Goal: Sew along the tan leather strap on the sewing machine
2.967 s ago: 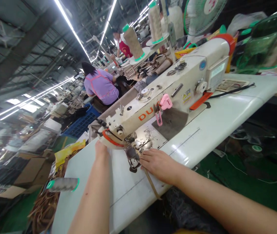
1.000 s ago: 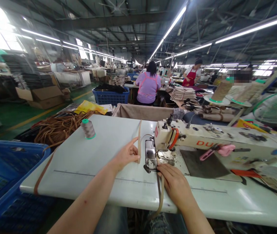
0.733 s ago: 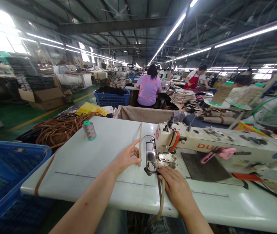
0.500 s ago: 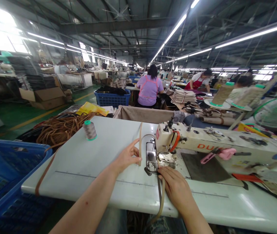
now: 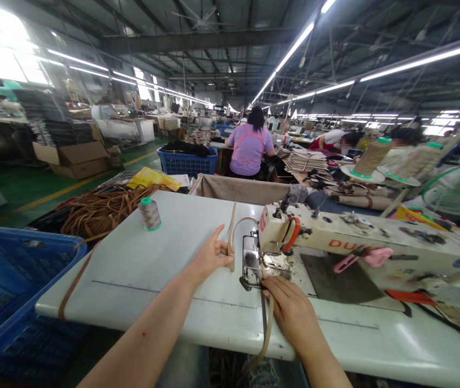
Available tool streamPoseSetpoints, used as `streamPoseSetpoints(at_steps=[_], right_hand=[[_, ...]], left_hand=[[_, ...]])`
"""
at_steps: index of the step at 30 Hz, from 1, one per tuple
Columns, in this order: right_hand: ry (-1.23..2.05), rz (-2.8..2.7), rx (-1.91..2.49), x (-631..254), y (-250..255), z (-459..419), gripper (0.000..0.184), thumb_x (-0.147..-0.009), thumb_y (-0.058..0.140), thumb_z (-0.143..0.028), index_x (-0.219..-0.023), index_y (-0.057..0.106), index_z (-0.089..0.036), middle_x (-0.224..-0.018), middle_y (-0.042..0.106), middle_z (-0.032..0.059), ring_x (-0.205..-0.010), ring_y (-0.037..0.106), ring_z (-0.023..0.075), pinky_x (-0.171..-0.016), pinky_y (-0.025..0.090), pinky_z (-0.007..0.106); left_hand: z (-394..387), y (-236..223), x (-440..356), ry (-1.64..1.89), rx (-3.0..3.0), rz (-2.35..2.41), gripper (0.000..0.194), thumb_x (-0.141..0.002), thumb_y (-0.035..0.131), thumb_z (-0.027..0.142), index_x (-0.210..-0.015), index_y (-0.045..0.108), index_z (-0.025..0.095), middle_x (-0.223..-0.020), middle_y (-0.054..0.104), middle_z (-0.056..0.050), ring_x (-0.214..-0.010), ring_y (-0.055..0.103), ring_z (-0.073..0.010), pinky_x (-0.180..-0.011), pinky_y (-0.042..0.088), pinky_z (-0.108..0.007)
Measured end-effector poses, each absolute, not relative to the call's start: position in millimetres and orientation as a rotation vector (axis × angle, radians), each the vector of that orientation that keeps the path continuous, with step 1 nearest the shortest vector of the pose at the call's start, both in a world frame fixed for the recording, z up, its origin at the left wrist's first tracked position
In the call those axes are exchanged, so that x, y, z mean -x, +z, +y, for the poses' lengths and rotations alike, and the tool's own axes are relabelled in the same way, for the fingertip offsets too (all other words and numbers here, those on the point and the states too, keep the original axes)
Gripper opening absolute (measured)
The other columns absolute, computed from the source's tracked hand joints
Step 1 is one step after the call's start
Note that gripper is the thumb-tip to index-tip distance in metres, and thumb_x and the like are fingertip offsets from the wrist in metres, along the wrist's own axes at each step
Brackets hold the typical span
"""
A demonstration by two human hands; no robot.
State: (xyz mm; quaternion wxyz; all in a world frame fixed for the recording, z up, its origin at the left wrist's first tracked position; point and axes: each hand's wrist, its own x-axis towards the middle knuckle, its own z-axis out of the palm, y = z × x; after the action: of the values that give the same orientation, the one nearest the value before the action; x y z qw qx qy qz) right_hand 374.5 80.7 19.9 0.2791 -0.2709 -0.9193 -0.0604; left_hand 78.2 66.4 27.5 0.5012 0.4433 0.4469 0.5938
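A narrow beige strap [image 5: 268, 331] comes up over the table's front edge to a sewing machine [image 5: 272, 231]. My right hand [image 5: 290, 307] is closed on this strap just in front of the needle area, fingers pressed together on the machine bed. Beyond the machine head the strap loops back, and its upright length [image 5: 232, 237] stands left of the metal plate [image 5: 251, 253]. My left hand [image 5: 209, 256] is beside that length, index finger stretched out and thumb apart, the thumb tip touching the strap. The curled fingers' contact is partly hidden.
A grey thread spool [image 5: 150, 214] stands on the white table [image 5: 165, 253]. Brown straps [image 5: 96, 213] lie heaped behind its left side. At the left is a blue crate [image 5: 23, 269]; a green fan [image 5: 456, 188] is at the right. Ahead sits a co-worker [image 5: 251, 145] in purple.
My left index finger has moved away from the strap to the left, and the fingers have spread. The strap's upright part now bows more. My right hand stays in place.
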Motion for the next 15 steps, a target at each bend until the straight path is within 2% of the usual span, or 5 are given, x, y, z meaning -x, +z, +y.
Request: streamPoseSetpoints(at_steps=[2,4,6,11,15], right_hand=[[-0.153,-2.465,0.734,-374.4,20.1,80.8,0.03,-0.111,0.052,-0.029,-0.129,0.074,-0.021,-0.128,0.078,0.0083,-0.118,0.073,0.0271,-0.099,0.062,0.046],[-0.147,-2.465,0.74,-374.5,20.4,80.8,0.03,-0.11,0.052,-0.028,-0.129,0.074,-0.022,-0.128,0.078,0.0085,-0.119,0.073,0.0269,-0.1,0.062,0.045],[-0.145,-2.469,0.744,-374.7,20.7,80.8,0.03,-0.11,0.053,-0.028,-0.129,0.074,-0.022,-0.128,0.078,0.0086,-0.119,0.073,0.027,-0.101,0.062,0.045],[-0.15,-2.461,0.746,-375.3,20.5,81.3,0.029,-0.109,0.054,-0.029,-0.128,0.075,-0.023,-0.127,0.078,0.0084,-0.118,0.074,0.0273,-0.1,0.063,0.046],[-0.161,-2.464,0.746,-375.6,19.3,81.5,0.029,-0.11,0.053,-0.028,-0.129,0.075,-0.023,-0.128,0.078,0.0083,-0.119,0.073,0.0273,-0.101,0.062,0.046]], left_hand=[[66.7,27.4,-77.9,1.438,-1.083,1.085,0.112,-0.068,0.091,0.025,-0.163,0.032,0.02,-0.1,0.069,-0.004,-0.088,0.066,-0.0205,-0.072,0.059,-0.035],[67.3,26.9,-77.3,1.431,-1.105,1.092,0.091,-0.067,0.092,0.027,-0.147,0.052,0.016,-0.1,0.069,-0.006,-0.088,0.066,-0.0203,-0.072,0.06,-0.035],[68.1,26.3,-76.3,1.42,-1.119,1.101,0.074,-0.067,0.093,0.029,-0.132,0.062,0.014,-0.1,0.071,-0.007,-0.087,0.067,-0.0198,-0.075,0.06,-0.036],[70.4,23.3,-75.1,1.395,-1.131,1.121,0.058,-0.065,0.095,0.033,-0.115,0.072,0.013,-0.1,0.076,-0.008,-0.087,0.07,-0.0187,-0.087,0.059,-0.038],[71.9,19.4,-75.2,1.385,-1.123,1.137,0.058,-0.065,0.096,0.035,-0.115,0.075,0.014,-0.101,0.078,-0.008,-0.088,0.071,-0.0189,-0.089,0.058,-0.038]])
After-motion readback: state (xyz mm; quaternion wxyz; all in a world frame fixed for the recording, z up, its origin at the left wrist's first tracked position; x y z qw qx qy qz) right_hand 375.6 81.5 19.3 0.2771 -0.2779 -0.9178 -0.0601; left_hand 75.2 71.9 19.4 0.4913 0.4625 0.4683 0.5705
